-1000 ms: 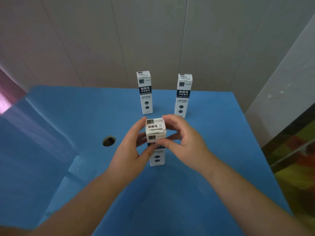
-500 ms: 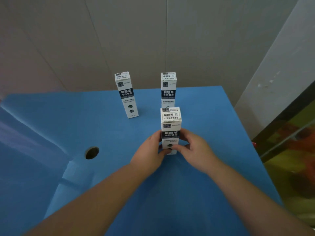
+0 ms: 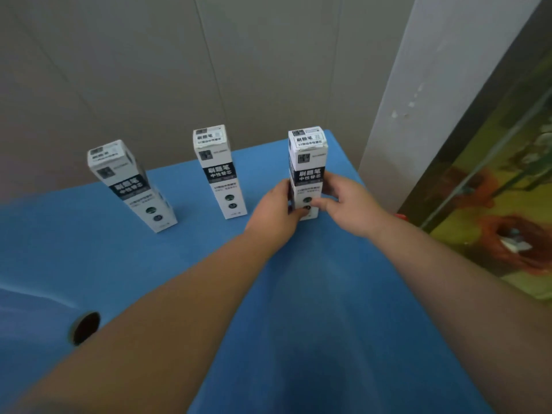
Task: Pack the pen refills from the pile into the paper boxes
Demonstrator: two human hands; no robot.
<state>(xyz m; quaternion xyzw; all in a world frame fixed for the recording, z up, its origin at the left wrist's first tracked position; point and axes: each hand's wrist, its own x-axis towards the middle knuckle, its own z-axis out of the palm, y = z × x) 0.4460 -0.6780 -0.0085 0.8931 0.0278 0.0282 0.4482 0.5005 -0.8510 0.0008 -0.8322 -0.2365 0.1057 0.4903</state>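
We grip third box (image 3: 307, 171) low, left hand (image 3: 276, 209) and right hand (image 3: 348, 204) curled round it, far right table (image 3: 313, 309) corner. Set upright, release gently, aligned beside middle box (image 3: 219, 174).

Both forearms are bare to the frame's edge, the left hand (image 3: 276, 212) and right hand (image 3: 348, 204) ungloved.

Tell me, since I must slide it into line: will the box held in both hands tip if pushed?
Probably yes: the held box is tall on a small base. Pushed low, it should slide better. It looks like light, crushable paperboard.
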